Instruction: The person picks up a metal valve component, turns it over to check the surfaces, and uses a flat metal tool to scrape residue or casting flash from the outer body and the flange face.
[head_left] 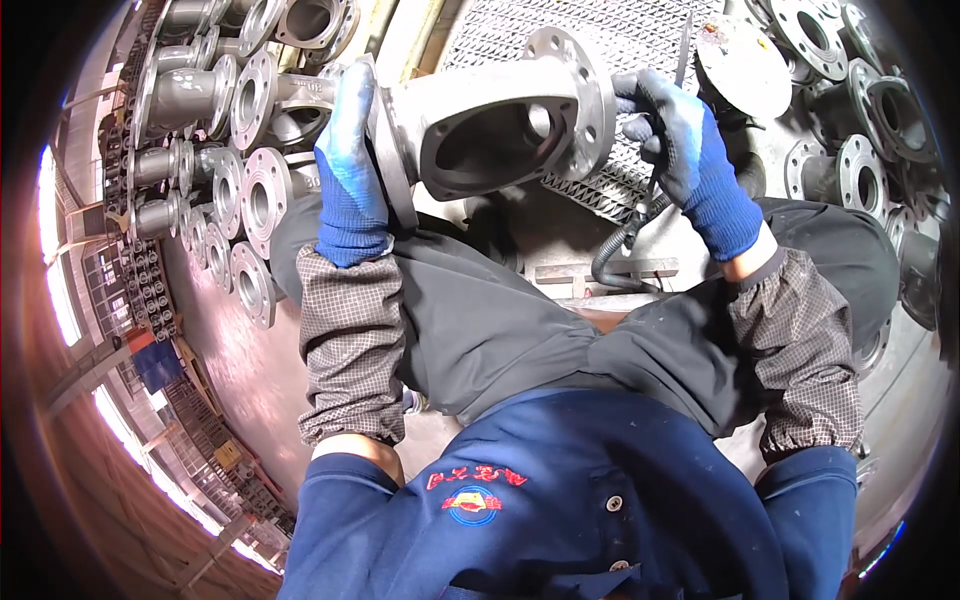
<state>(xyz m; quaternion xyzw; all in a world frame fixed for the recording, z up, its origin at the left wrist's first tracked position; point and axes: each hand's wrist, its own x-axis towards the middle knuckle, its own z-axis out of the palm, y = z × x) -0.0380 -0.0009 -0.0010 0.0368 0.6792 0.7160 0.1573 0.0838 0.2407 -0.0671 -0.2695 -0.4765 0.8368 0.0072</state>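
Note:
A grey cast-metal valve body (470, 100) with a round flange at each end and a wide oval opening in its side is held up above my knees. My left hand (352, 150), in a blue and grey work glove, grips its left flange, the fingers lying along the outer face. Close by the drilled right flange (572, 95) is my right hand (680, 145), gloved alike, its fingers curled round a thin dark rod-like tool (686, 55). The rod's upper end points away from me. Part of it is hidden by the glove.
Grey flanged castings (265, 200) are stacked at the left, and more (860, 170) at the right. Beyond the valve body lies a metal mesh platform (620, 40). A pale round disc (742, 68) stands at the far right. A grey hose (605, 255) curves between my knees.

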